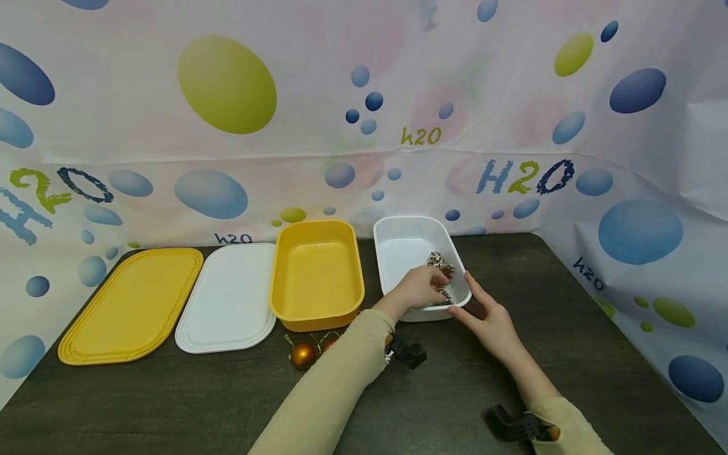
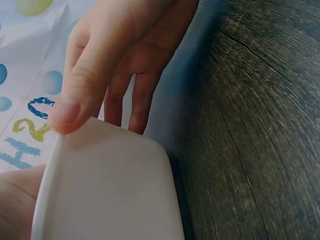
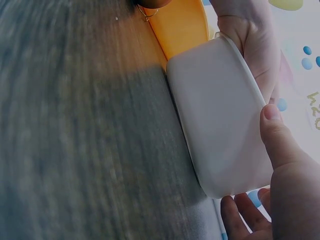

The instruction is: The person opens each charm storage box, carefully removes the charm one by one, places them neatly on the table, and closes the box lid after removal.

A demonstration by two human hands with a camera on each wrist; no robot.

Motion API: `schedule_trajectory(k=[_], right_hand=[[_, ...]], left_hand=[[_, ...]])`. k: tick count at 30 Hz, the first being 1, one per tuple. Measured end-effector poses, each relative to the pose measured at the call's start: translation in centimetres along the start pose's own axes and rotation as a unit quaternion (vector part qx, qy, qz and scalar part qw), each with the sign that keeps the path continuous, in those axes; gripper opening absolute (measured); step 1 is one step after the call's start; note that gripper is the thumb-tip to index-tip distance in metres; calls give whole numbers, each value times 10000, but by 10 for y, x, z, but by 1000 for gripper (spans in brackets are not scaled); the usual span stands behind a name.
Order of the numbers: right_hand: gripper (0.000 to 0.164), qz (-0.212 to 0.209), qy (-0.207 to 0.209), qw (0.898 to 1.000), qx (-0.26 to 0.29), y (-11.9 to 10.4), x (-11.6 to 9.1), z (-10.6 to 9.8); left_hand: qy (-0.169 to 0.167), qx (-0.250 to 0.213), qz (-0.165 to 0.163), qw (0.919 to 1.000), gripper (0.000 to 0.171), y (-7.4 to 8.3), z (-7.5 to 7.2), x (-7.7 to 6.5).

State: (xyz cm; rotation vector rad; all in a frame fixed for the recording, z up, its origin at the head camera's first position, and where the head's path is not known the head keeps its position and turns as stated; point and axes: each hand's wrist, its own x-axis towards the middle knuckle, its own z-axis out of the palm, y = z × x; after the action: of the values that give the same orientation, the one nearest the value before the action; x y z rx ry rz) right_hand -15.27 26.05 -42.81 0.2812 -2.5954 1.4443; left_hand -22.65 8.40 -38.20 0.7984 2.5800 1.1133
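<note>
The white plastic container [image 1: 406,237] stands at the back right of the table. My left hand [image 1: 419,287] reaches over its near rim, fingers bent round a gold-brown, glittery, rough-textured decoration [image 1: 443,296] inside. Another decoration [image 1: 438,260] of the same look lies just beyond the fingers. At the near right corner my right hand [image 1: 491,328] grips the container, thumb on the rim and fingers against the outer side wall. The right wrist view shows this thumb [image 3: 272,117] on the rim, while the left wrist view hides the left fingertips behind the container wall.
Left of the white container stands a yellow container [image 1: 318,265]. Further left lie a white lid [image 1: 230,297] and a yellow lid [image 1: 133,303]. Copper-orange Christmas balls [image 1: 303,357] with string loops lie before the yellow container, partly behind my left sleeve. A printed curtain hangs behind the table.
</note>
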Motion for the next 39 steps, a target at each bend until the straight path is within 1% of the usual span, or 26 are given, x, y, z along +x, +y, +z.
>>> schedule_trajectory(k=[4,9,11,22,25,32,36,39], right_hand=[[77,-11,-14,9999,-115,0,1,-1],[77,-29,-21,9999,-143,-1,2,-1],[77,-19,-17,9999,-119,0,2,-1],[78,-1,0,10000,-67,3,1,-1],[78,-6,9,10000,-91,2,0,-2],[78,-9,9,10000,-15,-1,-1,-3],[78,27,-14,10000,-20,-2,0,-1],[77,16,-44,10000,23,-12,-2,-1]], left_hand=[[-11,134,-35,9999,30,1,0,-1],[-137,128,-66,9998,27,3,-1,-1],[-173,58,-64,9998,27,3,-1,-1],[-298,59,-78,9995,31,1,1,2],[-228,81,-33,9997,29,2,1,1],[44,528,254,9983,28,5,2,-2],[204,549,242,9980,26,4,2,-4],[303,465,210,9982,26,3,3,-6]])
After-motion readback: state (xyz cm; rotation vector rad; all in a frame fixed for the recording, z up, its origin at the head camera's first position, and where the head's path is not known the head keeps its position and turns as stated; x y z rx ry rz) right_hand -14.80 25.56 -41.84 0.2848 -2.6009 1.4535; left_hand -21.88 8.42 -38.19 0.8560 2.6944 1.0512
